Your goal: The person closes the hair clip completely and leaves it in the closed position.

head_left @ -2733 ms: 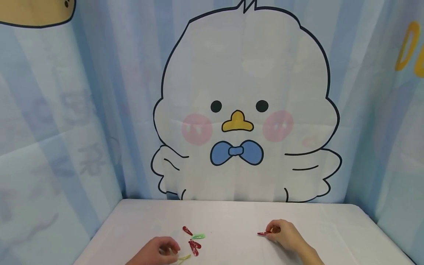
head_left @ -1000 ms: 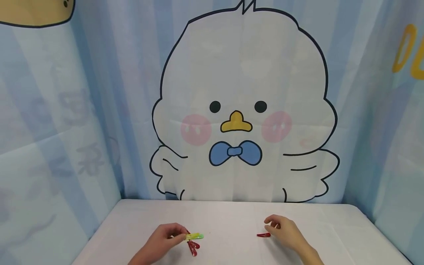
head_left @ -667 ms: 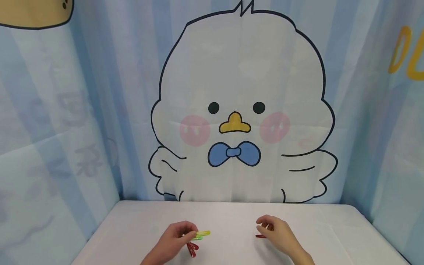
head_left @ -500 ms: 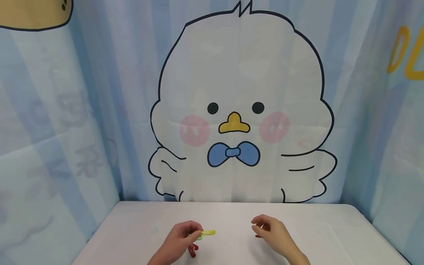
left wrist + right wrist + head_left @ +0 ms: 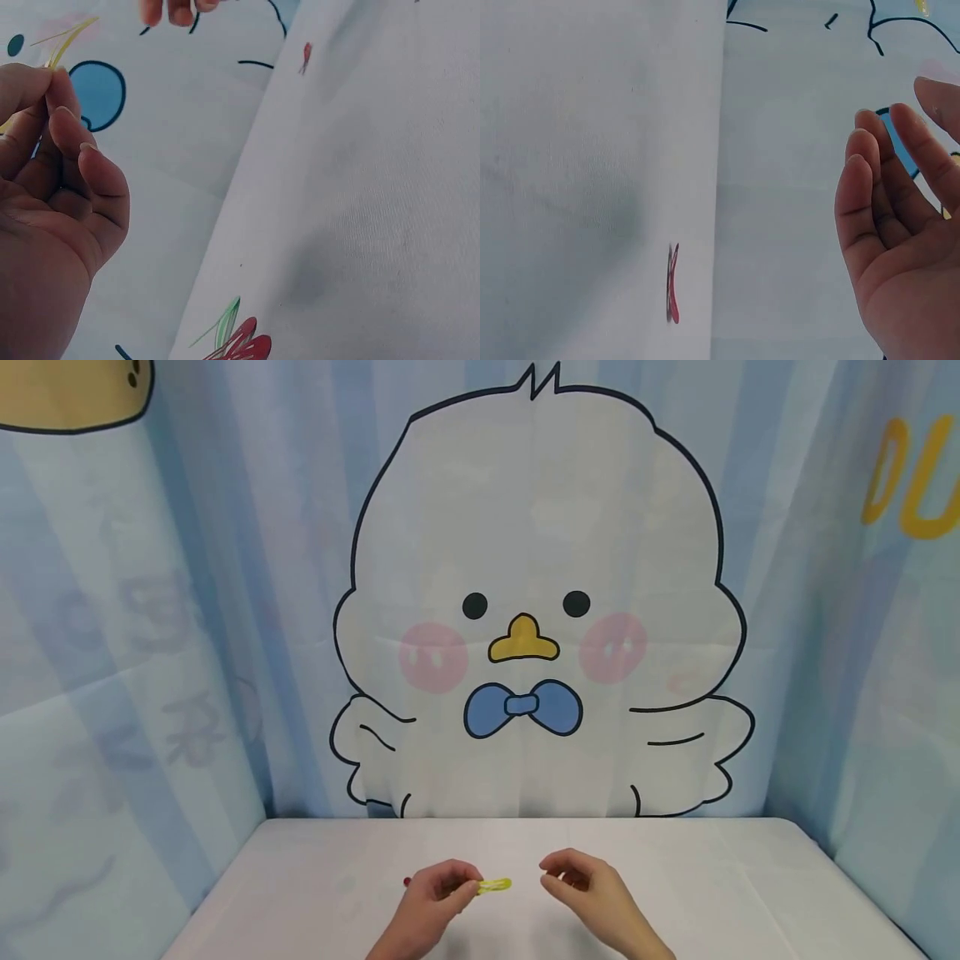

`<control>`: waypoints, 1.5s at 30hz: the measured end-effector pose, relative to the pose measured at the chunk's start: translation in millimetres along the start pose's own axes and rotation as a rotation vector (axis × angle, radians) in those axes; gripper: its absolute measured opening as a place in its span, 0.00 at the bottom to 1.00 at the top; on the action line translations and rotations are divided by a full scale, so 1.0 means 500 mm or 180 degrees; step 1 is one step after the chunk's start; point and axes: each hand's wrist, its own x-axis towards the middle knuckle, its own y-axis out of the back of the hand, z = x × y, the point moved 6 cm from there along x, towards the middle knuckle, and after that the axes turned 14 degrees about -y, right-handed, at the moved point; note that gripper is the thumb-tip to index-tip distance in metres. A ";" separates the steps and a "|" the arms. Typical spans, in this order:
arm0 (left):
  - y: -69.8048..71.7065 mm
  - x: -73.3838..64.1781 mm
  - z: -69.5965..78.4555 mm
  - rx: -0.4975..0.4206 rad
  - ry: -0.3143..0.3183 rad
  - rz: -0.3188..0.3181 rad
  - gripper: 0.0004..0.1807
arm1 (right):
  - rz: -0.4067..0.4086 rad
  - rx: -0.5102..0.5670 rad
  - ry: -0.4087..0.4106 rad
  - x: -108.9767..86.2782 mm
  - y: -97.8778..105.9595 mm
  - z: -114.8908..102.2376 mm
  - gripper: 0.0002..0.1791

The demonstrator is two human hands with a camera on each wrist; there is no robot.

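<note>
Between thumb and fingertips, my left hand (image 5: pixel 431 906) pinches a yellow snap hair clip (image 5: pixel 495 885) above the table. In the left wrist view the clip's two parts (image 5: pixel 75 34) stand spread apart. My right hand (image 5: pixel 594 900) hovers to the right of the clip, fingers loosely bent, holding nothing. Below it on the table lies a single red hair clip (image 5: pixel 673 289), hidden by that hand in the head view. A green hair clip (image 5: pixel 227 322) lies beside red hair clips (image 5: pixel 253 345) under the left hand. Another red clip's tip (image 5: pixel 407 882) shows left of that hand.
The white table (image 5: pixel 322 860) ends at a back edge, close against a light-blue curtain (image 5: pixel 300 527) printed with a cartoon duck. Similar curtains (image 5: pixel 862 710) enclose the left and right sides.
My left hand has picked up the yellow clip and carried it right, past the other clips. My right hand has let go of the red clip and moved left toward the yellow one.
</note>
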 end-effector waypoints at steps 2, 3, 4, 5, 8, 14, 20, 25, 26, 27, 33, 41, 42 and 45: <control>-0.004 0.000 0.000 -0.0012 -0.0007 0.0047 0.09 | -0.0083 0.0058 0.0032 -0.004 -0.008 -0.005 0.11; -0.006 0.000 -0.001 -0.0028 -0.0005 0.0063 0.09 | -0.0119 0.0093 0.0047 -0.006 -0.011 -0.007 0.11; -0.009 -0.001 -0.002 -0.0041 -0.0005 0.0078 0.09 | -0.0151 0.0136 0.0053 -0.007 -0.015 -0.009 0.11; -0.011 -0.001 -0.003 -0.0060 -0.0002 0.0086 0.09 | -0.0190 0.0178 0.0057 -0.009 -0.019 -0.010 0.12; -0.017 -0.004 -0.007 -0.0140 -0.0004 0.0094 0.10 | -0.0287 0.0320 0.0066 -0.012 -0.031 -0.014 0.13; -0.029 -0.011 -0.009 -0.0288 -0.0059 0.0077 0.10 | -0.0478 0.0565 0.0062 -0.015 -0.055 -0.015 0.12; -0.037 -0.015 -0.014 -0.0312 0.0008 0.0128 0.08 | -0.0569 0.0643 0.0097 -0.016 -0.071 -0.014 0.10; -0.043 -0.019 -0.016 -0.0313 0.0049 0.0165 0.09 | -0.0534 0.0685 0.0020 -0.016 -0.076 -0.010 0.10; -0.044 -0.020 -0.016 -0.0310 0.0057 0.0174 0.10 | -0.0523 0.0687 0.0002 -0.016 -0.076 -0.009 0.10; -0.044 -0.021 -0.015 -0.0314 0.0061 0.0181 0.11 | -0.0508 0.0687 -0.0014 -0.016 -0.076 -0.009 0.10; -0.046 -0.021 -0.011 -0.0322 -0.0016 0.0242 0.11 | -0.0409 0.0679 -0.0062 -0.015 -0.075 -0.009 0.11; -0.042 -0.019 -0.015 -0.0169 -0.0080 0.0415 0.07 | -0.0303 0.0673 0.0096 -0.021 -0.078 -0.015 0.07; -0.041 -0.019 -0.016 -0.0163 -0.0073 0.0433 0.07 | -0.0278 0.0663 0.0126 -0.022 -0.078 -0.017 0.07; -0.037 -0.019 -0.019 -0.0178 -0.0062 0.0467 0.07 | -0.0188 0.0606 0.0226 -0.026 -0.079 -0.023 0.06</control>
